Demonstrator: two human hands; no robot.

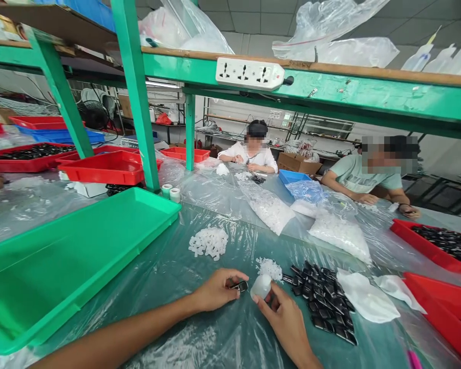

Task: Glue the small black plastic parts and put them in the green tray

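Note:
My left hand [221, 289] pinches a small black plastic part [241, 286] with a shiny edge between thumb and fingers. In my right hand [286, 315] is a small translucent white bottle [261, 287], tilted towards the black part but apart from it. Just behind the bottle lies a little heap of tiny white pieces [269, 268]. A larger pile of white plastic pieces [209, 242] sits farther back on the left. To the right of my right hand, many similar black parts [325, 294] lie heaped on the plastic-covered table [169, 318].
A green tray [77, 246] stands on the left. Red trays [441, 302] line the right edge, near a white cloth [369, 300]. Clear bags of white pieces [340, 233] lie farther back. Two people sit across the table. A green shelf frame [330, 84] with a power strip [249, 73] spans overhead.

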